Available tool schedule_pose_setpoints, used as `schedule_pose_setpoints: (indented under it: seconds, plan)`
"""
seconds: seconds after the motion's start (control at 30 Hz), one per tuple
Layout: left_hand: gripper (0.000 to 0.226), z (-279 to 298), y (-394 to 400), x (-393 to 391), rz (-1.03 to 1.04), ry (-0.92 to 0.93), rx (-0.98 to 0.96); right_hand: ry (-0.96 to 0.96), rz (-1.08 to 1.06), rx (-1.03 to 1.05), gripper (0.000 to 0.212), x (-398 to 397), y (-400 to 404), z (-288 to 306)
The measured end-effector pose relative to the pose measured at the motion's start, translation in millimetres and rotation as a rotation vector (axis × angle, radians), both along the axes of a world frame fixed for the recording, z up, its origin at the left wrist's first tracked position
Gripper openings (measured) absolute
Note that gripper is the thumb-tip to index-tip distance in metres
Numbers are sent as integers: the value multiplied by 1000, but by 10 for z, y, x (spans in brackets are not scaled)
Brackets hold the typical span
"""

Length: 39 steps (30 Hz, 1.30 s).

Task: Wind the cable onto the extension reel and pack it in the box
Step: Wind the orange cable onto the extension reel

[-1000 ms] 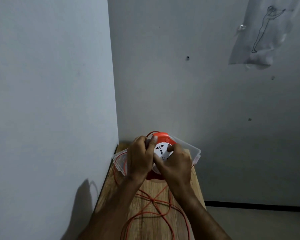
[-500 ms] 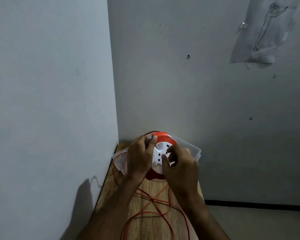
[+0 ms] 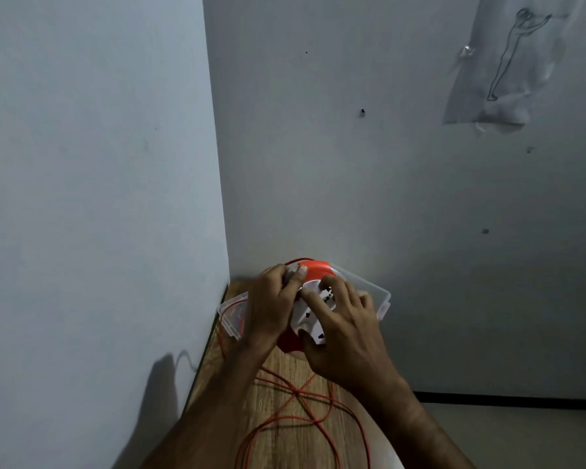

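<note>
The person is gripping the orange extension reel with the left hand while the right hand is closing on its white socket face, just above the clear box at the far end of the table. Most of the cable is lying loose on the near tabletop, so turning steadily and letting the slack feed in untangled looks wise.

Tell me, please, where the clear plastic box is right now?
In the head view, the clear box sits on the wooden table by the wall corner, behind the reel.
</note>
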<state>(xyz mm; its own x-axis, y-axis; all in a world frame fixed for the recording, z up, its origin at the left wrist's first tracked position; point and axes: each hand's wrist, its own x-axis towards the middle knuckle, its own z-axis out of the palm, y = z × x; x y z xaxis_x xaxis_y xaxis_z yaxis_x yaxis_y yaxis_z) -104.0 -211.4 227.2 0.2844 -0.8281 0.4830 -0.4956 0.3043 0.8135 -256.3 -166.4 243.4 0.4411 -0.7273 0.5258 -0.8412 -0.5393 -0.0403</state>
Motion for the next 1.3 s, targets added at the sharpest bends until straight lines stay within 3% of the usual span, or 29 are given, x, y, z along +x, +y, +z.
schedule_pose_setpoints:
  seconds: [0.13, 0.3, 0.47, 0.53, 0.63, 0.77, 0.9, 0.97, 1.0, 1.07, 1.13, 1.2, 1.3]
  plan:
    - [34, 3, 18, -23, 38, 7, -6, -51, -133, -8, 67, 83, 15, -39]
    - [33, 4, 51, -8, 69, -8, -19, -25, -130, -66, 76, 111, 26, -51]
    - [33, 12, 73, -33, 80, -65, -48, -231, -70, 9, 65, 120, -98, -99]
    - [35, 22, 72, -43, 99, -67, -51, -421, -74, 25, 53, 159, -97, -107]
    - [33, 31, 97, -109, 131, -30, -77, -831, -178, 223, 47, 258, -97, -79]
    - [33, 0, 86, -126, 153, -95, -119, -1345, -354, 627, 51, 373, -155, -130]
    - [35, -37, 69, -97, 136, -144, -125, -1677, -307, 950, 26, 366, -76, -42]
    - [33, -38, 70, -62, 145, -125, -109, -1601, -206, 904, 19, 317, 14, 15]
    - [33, -43, 62, -37, 149, -88, -96, -1445, -154, 720, 17, 282, 51, 10]
    - [34, -34, 49, 0, 145, -18, -69, -917, -94, 165, 21, 193, 99, -44]
    - [35, -10, 37, 10, 140, -1, -60, -473, -68, -124, 37, 138, 122, -95]
    - [36, -2, 35, -10, 128, 4, -62, -269, -129, -131, 54, 136, 139, -121]
    - [34, -2, 61, -85, 97, 2, -86, -153, -231, -100, 66, 176, 128, -140]
